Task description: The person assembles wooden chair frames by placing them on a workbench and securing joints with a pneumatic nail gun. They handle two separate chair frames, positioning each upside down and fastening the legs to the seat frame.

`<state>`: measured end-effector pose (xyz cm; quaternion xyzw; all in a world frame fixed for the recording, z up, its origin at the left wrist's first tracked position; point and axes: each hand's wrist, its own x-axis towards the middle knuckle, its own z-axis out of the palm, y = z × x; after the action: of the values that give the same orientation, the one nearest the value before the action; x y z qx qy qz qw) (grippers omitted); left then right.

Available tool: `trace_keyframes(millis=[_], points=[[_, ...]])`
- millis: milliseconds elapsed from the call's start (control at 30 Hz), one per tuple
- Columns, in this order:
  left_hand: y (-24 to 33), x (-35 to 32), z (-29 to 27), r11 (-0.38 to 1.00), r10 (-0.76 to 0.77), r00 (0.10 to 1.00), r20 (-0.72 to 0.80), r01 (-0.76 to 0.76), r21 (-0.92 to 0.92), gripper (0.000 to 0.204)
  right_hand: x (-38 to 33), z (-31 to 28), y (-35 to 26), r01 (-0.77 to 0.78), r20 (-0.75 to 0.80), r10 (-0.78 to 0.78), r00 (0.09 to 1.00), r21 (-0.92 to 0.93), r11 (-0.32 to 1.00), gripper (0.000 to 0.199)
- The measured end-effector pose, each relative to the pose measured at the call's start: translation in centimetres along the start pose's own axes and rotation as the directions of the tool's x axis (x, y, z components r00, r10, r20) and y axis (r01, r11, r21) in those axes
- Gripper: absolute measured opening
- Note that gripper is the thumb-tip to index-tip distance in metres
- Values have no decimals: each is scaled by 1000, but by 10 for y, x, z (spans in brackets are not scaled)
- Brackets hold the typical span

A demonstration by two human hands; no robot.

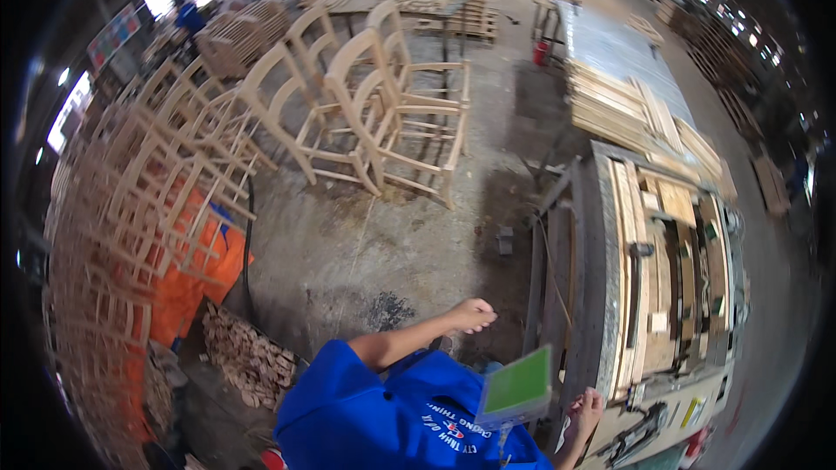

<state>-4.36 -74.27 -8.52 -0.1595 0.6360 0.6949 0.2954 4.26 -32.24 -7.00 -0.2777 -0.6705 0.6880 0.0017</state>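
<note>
Workshop floor, listed by size, each placed from the workbench.

1. Workbench: long metal-framed bench fitted with wooden jig boards and clamps, running up the right of the view.
2. Stacked chair frames: unfinished pale wood, a tall heap far left of the workbench, partly over an orange cover.
3. Standing chair frames: a row of bare wooden chairs on the concrete, left of and beyond the workbench's far end.
4. Timber stacks: sawn slats piled on the table just beyond the workbench.
5. Offcut pile: small wood blocks, well left of the workbench's near end.
6. Green-topped block: a flat pad, just beside the workbench's near left edge, in front of the blue shirt; what carries it cannot be told.
7. Left hand: fingers loosely curled, holding nothing, near the workbench's left frame.
8. Right hand: fingers bent, resting against the workbench's near edge; whether it grips anything cannot be told.
</note>
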Motion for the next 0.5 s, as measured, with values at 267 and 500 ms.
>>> trace_keyframes(millis=[267, 500], points=[[-40, -44, -98, 897, -249, 865, -436, 37, -440, 36, 97, 171, -37, 16, 426, 221, 877, -486, 874, 20], [10, -11, -183, 772, -321, 824, -467, -57, -633, 32, 150, 289, -42, 63, 521, 368, 771, -636, 769, 26]])
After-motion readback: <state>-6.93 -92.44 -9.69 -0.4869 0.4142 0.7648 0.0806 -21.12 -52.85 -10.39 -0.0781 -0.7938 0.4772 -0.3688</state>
